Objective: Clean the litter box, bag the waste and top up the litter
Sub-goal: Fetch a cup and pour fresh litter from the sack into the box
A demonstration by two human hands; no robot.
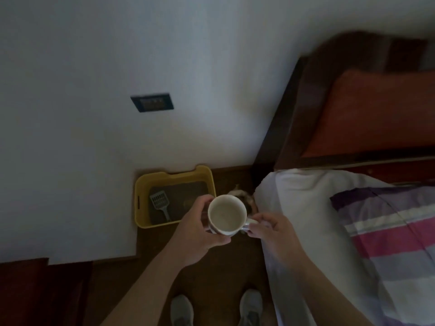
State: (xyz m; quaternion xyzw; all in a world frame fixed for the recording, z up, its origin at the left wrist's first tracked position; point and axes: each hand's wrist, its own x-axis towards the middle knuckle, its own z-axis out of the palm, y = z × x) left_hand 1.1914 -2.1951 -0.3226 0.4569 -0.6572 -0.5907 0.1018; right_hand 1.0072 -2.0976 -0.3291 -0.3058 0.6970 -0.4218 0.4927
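Ceramic white mug, stiff, breakable, likely weighty with litter: left hand wraps its body, right hand pinches the handle.

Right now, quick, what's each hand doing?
Left hand: gripping the mug around its side.
Right hand: pinching the mug's handle.

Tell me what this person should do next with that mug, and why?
Probably crouch and bring the mug over the yellow litter box to tip it. Both hands hold it upright: the left hand grips its body, the right hand pinches the handle. The box sits on the floor with the scoop lying in its litter. Whether the mug holds litter is unclear.
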